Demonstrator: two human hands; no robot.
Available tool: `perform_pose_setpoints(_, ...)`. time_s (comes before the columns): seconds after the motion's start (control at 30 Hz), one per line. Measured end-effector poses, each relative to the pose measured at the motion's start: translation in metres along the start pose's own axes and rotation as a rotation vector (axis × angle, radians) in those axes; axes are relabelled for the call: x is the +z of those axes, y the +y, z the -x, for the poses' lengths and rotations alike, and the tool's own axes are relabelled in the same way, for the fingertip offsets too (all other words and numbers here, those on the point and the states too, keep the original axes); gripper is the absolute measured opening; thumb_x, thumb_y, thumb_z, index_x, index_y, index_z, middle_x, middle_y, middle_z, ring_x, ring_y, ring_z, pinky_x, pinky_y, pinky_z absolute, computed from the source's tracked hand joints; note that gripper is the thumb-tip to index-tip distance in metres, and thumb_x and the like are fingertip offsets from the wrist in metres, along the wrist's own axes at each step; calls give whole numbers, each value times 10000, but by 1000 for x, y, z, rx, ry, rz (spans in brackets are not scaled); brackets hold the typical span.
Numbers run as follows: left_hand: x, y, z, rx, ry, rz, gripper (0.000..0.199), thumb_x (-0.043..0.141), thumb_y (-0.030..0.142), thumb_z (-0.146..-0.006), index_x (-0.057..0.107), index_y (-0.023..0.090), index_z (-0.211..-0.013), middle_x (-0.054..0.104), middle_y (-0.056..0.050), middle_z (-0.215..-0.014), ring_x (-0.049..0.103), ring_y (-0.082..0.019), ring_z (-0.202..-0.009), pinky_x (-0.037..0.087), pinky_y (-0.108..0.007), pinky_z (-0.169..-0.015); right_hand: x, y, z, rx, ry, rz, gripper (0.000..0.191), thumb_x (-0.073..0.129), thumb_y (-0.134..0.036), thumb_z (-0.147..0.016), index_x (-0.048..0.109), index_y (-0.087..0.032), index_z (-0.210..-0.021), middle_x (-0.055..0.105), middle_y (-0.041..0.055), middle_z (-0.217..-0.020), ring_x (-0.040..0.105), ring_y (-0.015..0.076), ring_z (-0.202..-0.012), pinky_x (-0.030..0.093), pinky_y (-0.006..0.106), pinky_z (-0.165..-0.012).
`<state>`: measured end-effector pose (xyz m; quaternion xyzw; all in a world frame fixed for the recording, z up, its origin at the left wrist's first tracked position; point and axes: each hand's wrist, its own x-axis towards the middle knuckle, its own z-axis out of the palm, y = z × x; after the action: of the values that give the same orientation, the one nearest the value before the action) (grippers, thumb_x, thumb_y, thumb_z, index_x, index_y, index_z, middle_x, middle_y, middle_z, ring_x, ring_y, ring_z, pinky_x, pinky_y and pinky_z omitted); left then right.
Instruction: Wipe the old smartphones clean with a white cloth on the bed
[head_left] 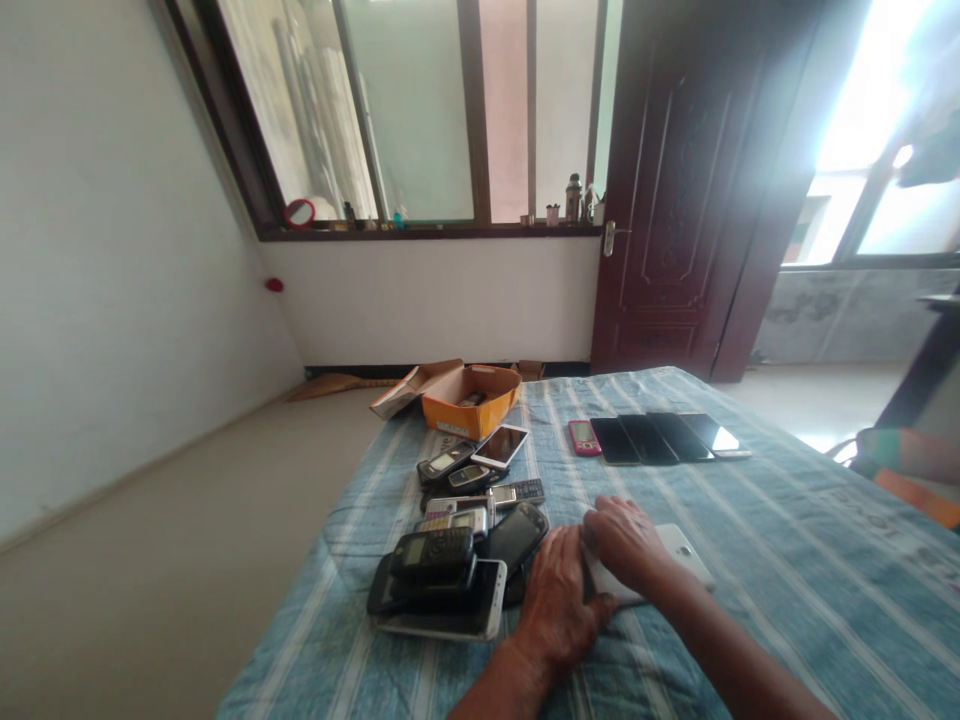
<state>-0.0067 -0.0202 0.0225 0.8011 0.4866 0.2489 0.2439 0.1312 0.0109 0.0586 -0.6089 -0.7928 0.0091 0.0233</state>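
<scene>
A white smartphone (686, 550) lies back up on the striped cloth, partly covered by both hands. My left hand (559, 600) grips its left end, with the thumb along the near edge. Across its top, my right hand (626, 540) bends its fingers down on that same left end; the fingertips are partly hidden. Just left of my left hand is a pile of old phones, among them a dark smartphone (517, 535), a black keypad phone (431, 552) and a large phone with a white edge (487, 605).
An orange cardboard box (472, 410) with its lid open stands at the far left of the cloth-covered surface (795, 600). Farther back lie a pink phone (584, 437) and a row of several dark smartphones (656, 438). Beyond are a wall, a window and a brown door (675, 200).
</scene>
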Motion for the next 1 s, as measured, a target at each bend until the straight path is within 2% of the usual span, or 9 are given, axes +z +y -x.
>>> perform_pose_setpoints(0.1,-1,2,1,-53,-56,-33,786,649,324,-691,380,53,-1378,382,-205,-1447,289,-362,-1357,227,-504,-1132,2,20,5,45,0,23,266,417,-127,-883,676,-166,-838,615,98,-897,557,225,-881,294,313,-712)
perform_pose_setpoints(0.27,-4,6,1,-26,-67,-51,766,635,328,-697,408,28,-1365,411,-206,-1426,308,-345,-1348,221,-466,-1143,7,57,15,141,10,51,270,415,-173,-898,679,-178,-840,618,88,-885,564,224,-863,291,310,-696)
perform_pose_setpoints(0.43,-4,5,2,-6,-46,-39,751,627,316,-686,424,60,-1362,455,-171,-1400,325,-344,-1331,235,-474,-1135,5,74,21,246,-4,84,259,427,-178,-885,679,-180,-824,618,90,-884,574,226,-847,292,302,-665)
perform_pose_setpoints(0.57,-4,6,2,-14,-64,-35,757,613,333,-700,406,63,-1377,448,-160,-1410,300,-352,-1343,237,-465,-1131,2,63,19,273,-16,97,278,407,-165,-888,682,-172,-846,623,106,-917,576,233,-861,309,303,-666)
perform_pose_setpoints(0.73,-6,7,2,-37,-81,-29,753,602,325,-700,399,65,-1377,444,-164,-1412,287,-366,-1348,245,-486,-1121,3,25,10,156,21,58,278,396,-133,-890,671,-164,-873,624,108,-917,569,238,-880,323,314,-697)
perform_pose_setpoints(0.83,-6,6,2,-10,-68,-8,740,597,308,-690,396,122,-1378,458,-129,-1407,301,-355,-1341,233,-488,-1125,5,6,6,76,18,38,259,413,-108,-875,664,-170,-880,616,99,-933,559,228,-899,323,309,-717)
perform_pose_setpoints(0.9,-5,5,3,5,-64,3,749,598,301,-688,381,141,-1387,454,-114,-1412,300,-349,-1342,217,-489,-1131,5,2,5,53,3,28,247,420,-122,-880,662,-174,-884,613,93,-932,556,225,-905,319,306,-723)
perform_pose_setpoints(1.0,-6,6,3,-21,-81,-5,755,604,308,-691,380,131,-1390,445,-115,-1420,283,-358,-1349,225,-486,-1128,6,10,8,61,1,39,245,422,-121,-877,661,-178,-889,609,90,-939,554,224,-909,310,305,-720)
